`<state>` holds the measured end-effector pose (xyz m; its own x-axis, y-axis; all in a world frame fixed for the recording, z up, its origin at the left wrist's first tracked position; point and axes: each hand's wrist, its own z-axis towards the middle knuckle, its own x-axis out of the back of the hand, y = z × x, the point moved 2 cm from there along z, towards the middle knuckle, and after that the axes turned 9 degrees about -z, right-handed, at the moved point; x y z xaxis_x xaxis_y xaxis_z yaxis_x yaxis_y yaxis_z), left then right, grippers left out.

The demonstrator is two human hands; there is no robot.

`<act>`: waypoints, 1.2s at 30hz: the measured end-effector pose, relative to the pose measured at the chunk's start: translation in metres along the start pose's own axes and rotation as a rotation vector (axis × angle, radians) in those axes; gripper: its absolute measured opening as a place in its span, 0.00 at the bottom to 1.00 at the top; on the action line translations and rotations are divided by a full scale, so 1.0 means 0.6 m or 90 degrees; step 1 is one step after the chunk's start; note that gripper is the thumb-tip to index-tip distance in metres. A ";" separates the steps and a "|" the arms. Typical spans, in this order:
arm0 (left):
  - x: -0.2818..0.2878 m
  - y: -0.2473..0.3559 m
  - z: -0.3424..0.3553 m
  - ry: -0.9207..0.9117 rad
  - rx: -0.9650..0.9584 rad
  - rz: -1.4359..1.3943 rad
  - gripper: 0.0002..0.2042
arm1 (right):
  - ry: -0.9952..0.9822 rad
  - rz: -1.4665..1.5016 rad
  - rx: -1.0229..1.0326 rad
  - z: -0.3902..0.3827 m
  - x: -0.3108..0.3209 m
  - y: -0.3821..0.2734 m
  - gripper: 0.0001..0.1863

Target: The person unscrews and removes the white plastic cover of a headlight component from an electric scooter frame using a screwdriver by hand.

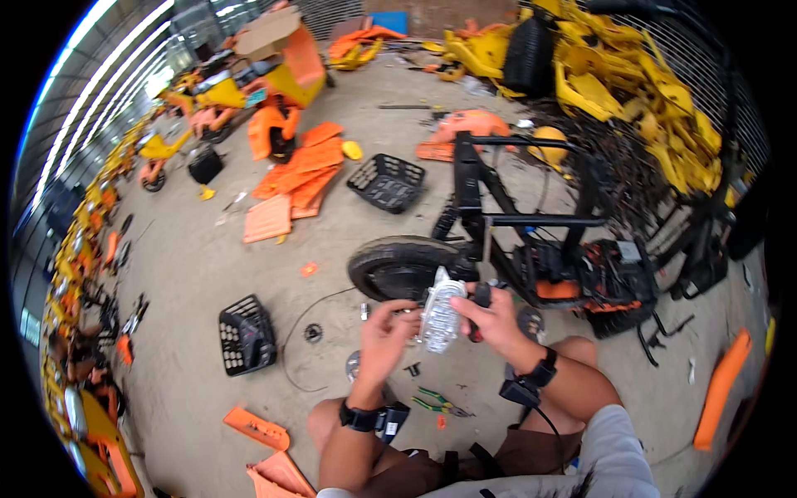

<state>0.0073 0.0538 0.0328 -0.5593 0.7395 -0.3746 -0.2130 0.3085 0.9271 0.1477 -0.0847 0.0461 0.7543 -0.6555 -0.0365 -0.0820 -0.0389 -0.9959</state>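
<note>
A clear, ribbed lamp (442,314), likely a headlight, is held up between my hands. My right hand (491,322) grips its right side with the thumb across the face. The same hand holds a screwdriver (481,295) with a black and red handle, its shaft pointing up. At the lamp's left edge, my left hand (387,334) has its fingers curled and pinched together; what they hold, if anything, is hidden. Below on the floor lie green-handled pliers (437,402) and a small black part (413,369).
A stripped black scooter frame (531,220) with its wheel (398,267) stands just ahead. Black baskets (387,183) lie about, and a cable (285,349) curves over the floor. Orange panels (303,170) lie ahead left; yellow panels (589,79) are heaped far right.
</note>
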 end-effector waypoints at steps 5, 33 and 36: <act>0.016 0.008 0.007 0.089 -0.047 0.006 0.08 | 0.020 0.068 0.029 0.011 0.006 0.020 0.13; 0.008 0.033 -0.003 0.092 -0.241 0.101 0.10 | -0.002 0.060 -0.009 0.016 -0.004 0.010 0.08; 0.008 0.036 -0.002 0.112 -0.242 0.082 0.11 | 0.003 0.074 -0.017 0.019 -0.004 0.026 0.11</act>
<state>-0.0009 0.0634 0.0508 -0.7216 0.6343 -0.2773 -0.3932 -0.0459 0.9183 0.1523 -0.0751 0.0299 0.7352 -0.6607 -0.1518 -0.1863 0.0184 -0.9823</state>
